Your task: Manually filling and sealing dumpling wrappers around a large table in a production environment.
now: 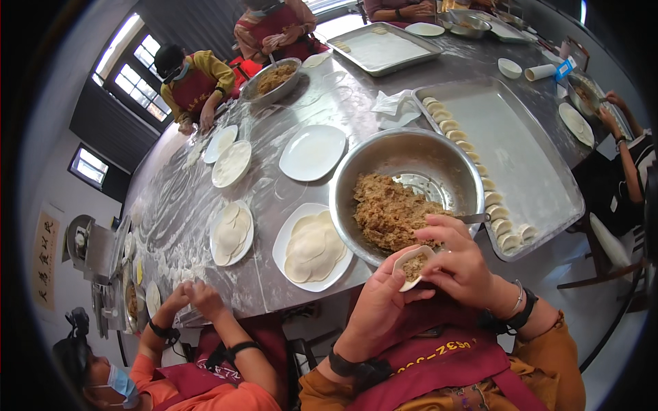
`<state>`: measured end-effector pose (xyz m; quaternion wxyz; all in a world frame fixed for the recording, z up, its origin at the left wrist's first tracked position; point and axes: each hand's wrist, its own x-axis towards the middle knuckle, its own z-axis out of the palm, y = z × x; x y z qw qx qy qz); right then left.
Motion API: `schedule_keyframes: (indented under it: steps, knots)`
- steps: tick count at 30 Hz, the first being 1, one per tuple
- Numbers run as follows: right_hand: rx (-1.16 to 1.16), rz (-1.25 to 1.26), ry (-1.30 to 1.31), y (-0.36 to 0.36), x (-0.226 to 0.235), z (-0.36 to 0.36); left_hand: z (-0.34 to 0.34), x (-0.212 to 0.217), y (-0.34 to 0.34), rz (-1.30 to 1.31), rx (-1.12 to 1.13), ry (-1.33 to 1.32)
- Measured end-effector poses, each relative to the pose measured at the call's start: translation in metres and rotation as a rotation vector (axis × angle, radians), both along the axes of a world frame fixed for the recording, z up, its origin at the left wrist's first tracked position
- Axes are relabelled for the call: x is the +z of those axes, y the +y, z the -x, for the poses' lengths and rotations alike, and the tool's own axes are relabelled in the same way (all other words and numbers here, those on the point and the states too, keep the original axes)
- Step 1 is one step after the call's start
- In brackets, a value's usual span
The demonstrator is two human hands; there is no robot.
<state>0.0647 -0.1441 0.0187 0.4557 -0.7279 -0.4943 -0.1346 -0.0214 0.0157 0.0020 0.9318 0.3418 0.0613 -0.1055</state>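
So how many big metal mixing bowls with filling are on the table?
2 clearly: the near bowl by the wearer's hands, half full of filling, and a far bowl before the seated person opposite. Bowls at the top right edge may also hold some; too unclear.

The mixing bowl (411,161) is polished metal, glossy and reflective. Inside it, the filling (387,212) looks coarse, crumbly and matt. Right of the bowl, the metal tray (521,144) shows a duller, flour-dusted finish. Left of the bowl, the wrappers (314,248) are smooth, matt dough on a glossy white plate (282,243). The tabletop (205,198) is brushed metal, streaked with flour.
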Motion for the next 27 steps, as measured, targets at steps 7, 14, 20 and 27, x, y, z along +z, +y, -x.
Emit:
schedule_keyframes:
  steps: [7,14,20,27]
  knots:
    - [-0.023,-0.028,0.272,0.006,-0.007,-0.005,-0.003,0.002,-0.011,-0.208,0.067,-0.002]
    - [-0.134,-0.173,0.390,0.007,-0.023,0.008,-0.003,-0.006,-0.017,-0.242,0.179,0.016]
    - [-0.161,-0.352,0.637,-0.007,-0.026,0.020,0.002,0.001,-0.018,-0.185,0.272,-0.115]
    - [-0.129,-0.278,0.452,-0.005,-0.026,0.020,0.000,0.009,-0.021,-0.294,0.230,-0.141]
